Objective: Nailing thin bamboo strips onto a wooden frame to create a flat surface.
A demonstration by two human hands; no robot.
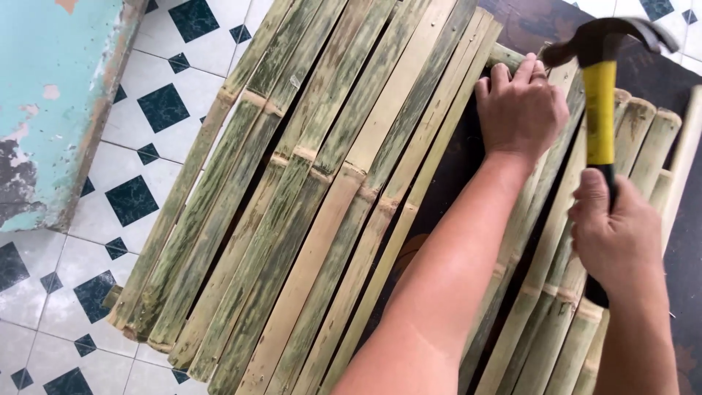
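Observation:
My right hand (pixel 616 238) grips the black lower handle of a claw hammer (pixel 601 95) with a yellow shaft; its dark head is raised at the top right. My left hand (pixel 521 110) rests with curled fingers on the far end of a bamboo slat (pixel 545 241), just left of the hammer head. Whether it pinches a nail is too small to tell. Several more green-mottled bamboo slats (pixel 307 197) lie side by side, running from the near left to the far right. My left forearm crosses over the middle slats.
White floor tiles with dark blue diamonds (pixel 139 146) lie to the left. A flaking turquoise wall (pixel 51 95) stands at the far left. A dark brown surface (pixel 684 256) shows under the slats at the right.

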